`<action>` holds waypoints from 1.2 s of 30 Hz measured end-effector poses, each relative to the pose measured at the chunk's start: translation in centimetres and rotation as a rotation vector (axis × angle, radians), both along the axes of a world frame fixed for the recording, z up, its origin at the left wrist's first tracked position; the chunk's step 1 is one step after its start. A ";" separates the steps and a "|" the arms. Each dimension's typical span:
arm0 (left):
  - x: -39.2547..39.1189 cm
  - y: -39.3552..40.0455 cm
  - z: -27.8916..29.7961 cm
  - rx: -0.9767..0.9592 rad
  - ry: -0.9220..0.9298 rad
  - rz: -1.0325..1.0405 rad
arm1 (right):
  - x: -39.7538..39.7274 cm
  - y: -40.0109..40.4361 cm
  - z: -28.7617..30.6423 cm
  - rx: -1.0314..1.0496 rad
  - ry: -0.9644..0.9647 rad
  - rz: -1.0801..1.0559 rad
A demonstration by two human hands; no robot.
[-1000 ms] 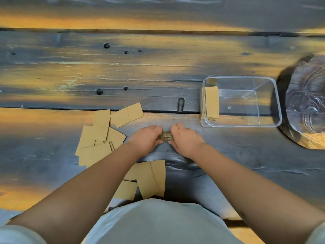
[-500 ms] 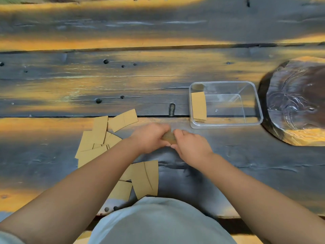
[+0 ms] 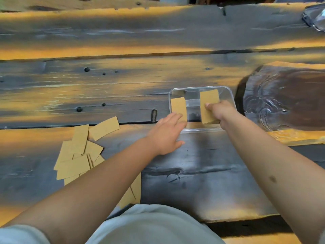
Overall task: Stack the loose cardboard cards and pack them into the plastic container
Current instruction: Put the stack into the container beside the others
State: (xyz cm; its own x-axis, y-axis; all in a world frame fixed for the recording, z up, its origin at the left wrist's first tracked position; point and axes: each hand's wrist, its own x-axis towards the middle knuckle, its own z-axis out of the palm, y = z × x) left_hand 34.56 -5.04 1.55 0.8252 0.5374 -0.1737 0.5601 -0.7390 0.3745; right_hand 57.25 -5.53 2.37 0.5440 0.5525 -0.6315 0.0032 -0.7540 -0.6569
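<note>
Partway through the job, a person leans over a dark, weathered wooden bench. Their right hand grips a squared-up stack of cardboard cards, thumb across its face and fingers curled behind, holding it over the clear plastic container toward the bench's right side. An earlier stack already stands against the container's left wall. The left hand reaches forward with fingers straight and relaxed, fingertips at the container's near-left corner, apparently steadying it; whether they touch is unclear. Still to do, judging by the layout: many loose cards lie scattered and overlapping near the bench's front-left edge, with a few more at the front edge.
</note>
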 end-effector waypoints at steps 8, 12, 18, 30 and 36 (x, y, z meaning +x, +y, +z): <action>0.1 -0.8 -3.2 0.037 0.187 -0.066 | -0.4 3.1 -4.9 -0.158 -0.038 0.121; -0.1 -0.7 -3.4 0.052 0.175 -0.095 | -0.2 4.0 -6.5 -0.162 0.006 0.078; 0.4 -0.5 -3.5 0.067 0.205 -0.123 | -0.7 5.0 -7.8 -0.276 -0.152 0.167; 0.5 -0.9 -3.5 0.106 0.172 -0.095 | 0.0 4.2 -8.7 -0.256 -0.100 -0.001; 0.4 -0.8 -3.3 0.072 0.198 -0.112 | -0.8 4.2 -8.5 -0.218 -0.097 0.172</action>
State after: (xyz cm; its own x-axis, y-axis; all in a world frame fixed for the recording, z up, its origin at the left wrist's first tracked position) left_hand 34.98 -5.79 -1.72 0.8343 0.4610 -0.3025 0.5301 -0.8215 0.2100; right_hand 56.42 -1.30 -6.10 0.5177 0.4987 -0.6952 0.1976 -0.8603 -0.4699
